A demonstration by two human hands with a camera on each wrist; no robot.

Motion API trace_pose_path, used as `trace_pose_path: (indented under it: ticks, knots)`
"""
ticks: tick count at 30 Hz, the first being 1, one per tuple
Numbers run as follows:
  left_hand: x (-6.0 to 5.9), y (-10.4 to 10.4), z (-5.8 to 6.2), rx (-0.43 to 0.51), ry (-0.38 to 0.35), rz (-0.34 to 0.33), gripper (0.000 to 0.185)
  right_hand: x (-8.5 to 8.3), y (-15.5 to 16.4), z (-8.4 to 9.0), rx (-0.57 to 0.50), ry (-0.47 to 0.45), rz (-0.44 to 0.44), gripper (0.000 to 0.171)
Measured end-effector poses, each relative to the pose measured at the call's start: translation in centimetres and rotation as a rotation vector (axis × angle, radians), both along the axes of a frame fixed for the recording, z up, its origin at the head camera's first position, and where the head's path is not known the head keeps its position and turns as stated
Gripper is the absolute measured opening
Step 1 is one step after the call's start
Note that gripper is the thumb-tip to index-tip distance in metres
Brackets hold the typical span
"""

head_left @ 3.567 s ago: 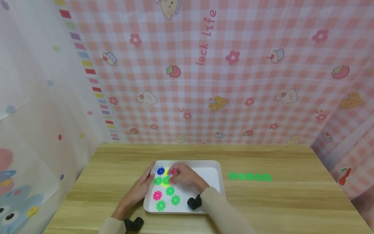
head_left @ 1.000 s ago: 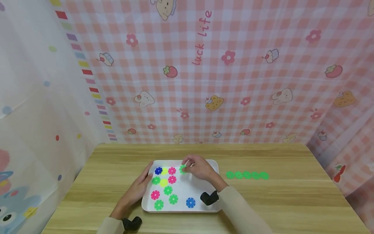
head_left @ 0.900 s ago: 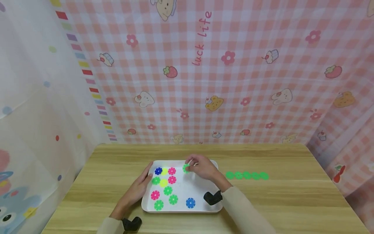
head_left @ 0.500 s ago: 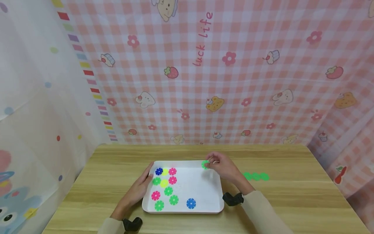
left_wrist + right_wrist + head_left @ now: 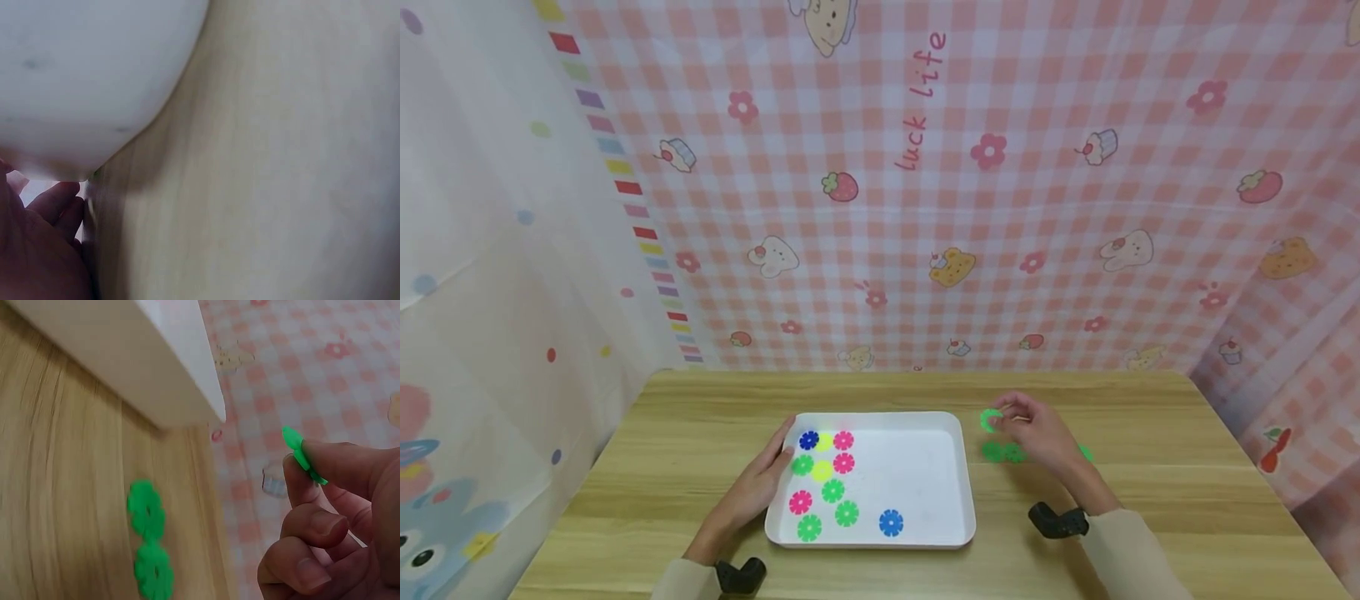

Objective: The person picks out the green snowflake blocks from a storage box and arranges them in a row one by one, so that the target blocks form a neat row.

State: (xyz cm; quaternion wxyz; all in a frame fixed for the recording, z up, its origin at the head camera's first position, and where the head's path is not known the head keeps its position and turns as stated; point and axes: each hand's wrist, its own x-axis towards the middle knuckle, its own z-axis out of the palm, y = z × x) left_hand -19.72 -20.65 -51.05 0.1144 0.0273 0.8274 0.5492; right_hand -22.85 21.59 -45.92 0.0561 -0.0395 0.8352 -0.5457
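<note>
My right hand [image 5: 1037, 429] pinches a green notched plastic disc [image 5: 301, 453] between thumb and forefinger. It holds the disc above the table, just past the tray's right side. Below it lies a row of green linked discs [image 5: 994, 452], partly hidden by the hand. My left hand [image 5: 760, 479] holds the left edge of the white tray [image 5: 917, 475], thumb at the rim and fingers along the outside. In the left wrist view its fingers show dimly beside the tray wall [image 5: 81, 75].
On the tray's left half lie several loose discs: green, pink [image 5: 801, 502], yellow [image 5: 822, 471] and dark blue [image 5: 808, 440]. A lighter blue disc [image 5: 891, 522] sits near the front. The wooden table [image 5: 700, 408] ends at a pink checked cloth [image 5: 880, 317].
My right hand took a green disc from among the tray's pieces and carried it right, over the tray's rim to above the row. The left hand stays at the tray's edge.
</note>
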Motion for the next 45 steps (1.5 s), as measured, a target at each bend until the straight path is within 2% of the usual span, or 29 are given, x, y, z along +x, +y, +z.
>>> trace_pose_path:
  ticks: [6,13,23,28,30,38,45]
  knots:
    - [0.0,0.0,0.0,-0.013,0.032,-0.015,0.048,0.6,3.9,-0.6,0.05,0.002,-0.06,0.035]
    - [0.0,-0.1,-0.1,-0.024,0.034,-0.007,0.048,1.5,8.3,-1.3,0.184,0.016,-0.123,0.047]
    - [0.0,-0.2,-0.4,-0.025,0.038,-0.009,0.048,2.5,12.7,-3.2,0.21,-0.001,-0.253,0.047]
    - [-0.1,-0.2,-0.5,-0.026,0.039,-0.006,0.048,2.5,13.9,-4.3,0.148,-0.07,-0.34,0.049]
    - [-0.1,-0.2,-0.4,-0.029,0.041,-0.006,0.048,2.5,14.2,-4.7,0.151,-0.069,-0.349,0.048]
    - [0.1,-0.1,0.0,-0.025,0.043,-0.013,0.048,2.8,14.3,-4.9,0.245,-0.045,-0.281,0.046]
    - [0.0,-0.1,-0.1,-0.036,0.039,-0.01,0.048,2.9,13.8,-5.3,0.293,0.007,-0.318,0.036]
